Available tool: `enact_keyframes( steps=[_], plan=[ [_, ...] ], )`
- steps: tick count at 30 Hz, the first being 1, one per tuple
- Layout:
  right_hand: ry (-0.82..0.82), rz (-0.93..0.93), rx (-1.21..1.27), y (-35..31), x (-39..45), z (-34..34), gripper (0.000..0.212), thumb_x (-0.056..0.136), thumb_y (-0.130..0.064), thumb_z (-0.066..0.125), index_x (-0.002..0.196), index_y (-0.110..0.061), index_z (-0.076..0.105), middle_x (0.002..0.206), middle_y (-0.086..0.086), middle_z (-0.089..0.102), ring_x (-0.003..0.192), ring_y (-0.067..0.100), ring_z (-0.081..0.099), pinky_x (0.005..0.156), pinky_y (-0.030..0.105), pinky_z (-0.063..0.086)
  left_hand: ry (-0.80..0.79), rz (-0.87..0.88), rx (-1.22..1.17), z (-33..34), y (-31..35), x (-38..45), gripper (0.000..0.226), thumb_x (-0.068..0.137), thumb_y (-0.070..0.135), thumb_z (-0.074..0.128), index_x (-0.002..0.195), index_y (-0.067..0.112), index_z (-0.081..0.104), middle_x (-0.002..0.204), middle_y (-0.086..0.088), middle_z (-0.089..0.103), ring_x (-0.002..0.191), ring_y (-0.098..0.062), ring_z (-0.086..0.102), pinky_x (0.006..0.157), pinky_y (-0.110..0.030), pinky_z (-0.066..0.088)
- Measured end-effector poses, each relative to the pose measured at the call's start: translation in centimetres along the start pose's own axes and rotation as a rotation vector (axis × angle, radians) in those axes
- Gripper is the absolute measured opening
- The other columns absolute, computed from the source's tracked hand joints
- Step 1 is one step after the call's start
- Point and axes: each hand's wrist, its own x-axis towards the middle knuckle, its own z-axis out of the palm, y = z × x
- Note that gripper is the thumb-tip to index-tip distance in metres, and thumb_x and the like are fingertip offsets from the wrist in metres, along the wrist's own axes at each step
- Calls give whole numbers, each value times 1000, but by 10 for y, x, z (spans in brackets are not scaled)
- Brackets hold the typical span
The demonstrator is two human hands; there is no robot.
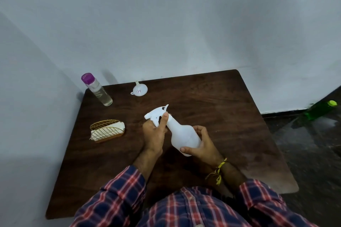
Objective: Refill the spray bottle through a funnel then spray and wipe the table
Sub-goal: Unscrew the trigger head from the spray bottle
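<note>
A white spray bottle (pixel 181 132) is held tilted above the middle of the dark wooden table (pixel 221 108), nozzle pointing up and to the left. My left hand (pixel 154 133) grips its neck just below the white trigger head (pixel 156 113), thumb up along the collar. My right hand (pixel 202 143) is curled round the bottle's body near its base. A small white funnel (pixel 138 90) lies at the table's far side. A clear bottle with a purple cap (pixel 96 88), holding clear liquid, stands at the far left corner.
A gold wire holder with white napkins (pixel 107 131) sits on the table left of my hands. A green bottle with a yellow-green cap (pixel 321 109) lies on the dark floor at the right. Pale walls close in behind and to the left.
</note>
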Motion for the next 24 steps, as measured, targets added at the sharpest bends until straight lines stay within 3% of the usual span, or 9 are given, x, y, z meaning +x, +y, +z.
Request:
enact_keyframes(
  steps=[4,6,9,11,13,16,18,20,24],
  plan=[
    [-153,197,332,-9,4,-14,87,62,-44,86,136,-18,48,126,8,61,111,26,64,81,37,57,-100,-19,-88,-9,1,-3,24,91,19,65,111,6,68,106,-10,73,101,-23,71,84,-45,58],
    [-111,144,224,-10,2,-10,90,54,-45,92,130,-19,52,123,6,63,107,23,66,80,37,58,-25,-21,-103,-9,-3,-6,23,92,19,65,110,6,68,105,-10,74,100,-22,71,81,-43,59],
    [-37,0,-68,-8,2,-2,99,50,-49,93,130,-33,37,129,-8,48,113,11,56,85,33,59,114,-55,-137,-9,-4,-7,12,91,20,67,100,12,71,100,-6,75,95,-20,72,80,-44,60],
    [-135,30,3,-13,4,-4,101,62,-48,86,142,-33,27,135,-7,44,117,11,54,87,28,57,125,-59,-143,-12,-2,-4,13,91,20,67,102,14,70,101,-5,75,95,-18,72,80,-44,60],
    [-219,78,84,-18,9,-9,92,72,-46,81,147,-22,34,138,-1,50,115,12,58,81,22,55,101,-26,-125,-15,-1,-2,14,91,20,67,104,15,70,103,-6,74,96,-20,72,80,-44,60],
    [-148,8,15,-19,6,-5,86,57,-53,87,130,-24,51,127,1,60,112,17,62,83,29,57,109,-5,-90,-15,-2,-4,8,92,20,65,97,24,69,101,-2,74,95,-18,72,80,-43,60],
    [-16,-72,-195,-13,3,-1,97,46,-61,87,127,-30,44,127,-5,50,115,11,53,88,30,54,138,-20,-92,-13,-2,-6,7,92,20,65,93,27,67,101,1,74,96,-16,72,82,-43,59],
    [-70,-44,-194,-14,3,-1,109,47,-65,85,138,-33,34,134,-7,42,120,10,48,95,32,51,138,-24,-91,-14,-1,-8,7,92,21,65,95,27,67,102,0,74,97,-16,71,81,-42,59],
    [-235,59,4,-23,0,-8,79,70,-43,85,137,-22,48,131,-2,57,116,15,60,87,28,56,111,10,-46,-16,-2,-9,9,91,21,66,98,27,67,105,-1,73,98,-16,71,79,-39,59]
  ],
)
